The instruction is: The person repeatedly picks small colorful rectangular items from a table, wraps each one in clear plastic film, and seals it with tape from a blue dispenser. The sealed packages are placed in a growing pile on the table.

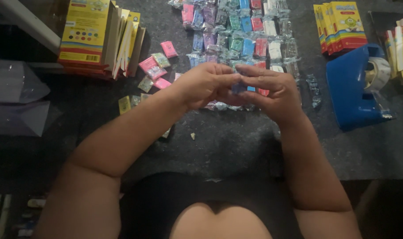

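Dark mat [228, 141] fills the frame; both hands, left [206, 86] and right [272, 93], pinch a blue packet [239, 87] at centre. Yellow boxes [95, 37] upper left, blue tape dispenser [354, 88] right.

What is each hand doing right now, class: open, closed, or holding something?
Left hand: closed, pinching the small blue packet.
Right hand: closed, fingers on the same blue packet.

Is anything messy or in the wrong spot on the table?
Mostly tidy: the small wrapped packets lie in neat colour rows. A few pink, green and yellow packets lie scattered at odd angles left of the rows, beside the leaning yellow boxes. A tiny pale scrap sits alone near the left hand.
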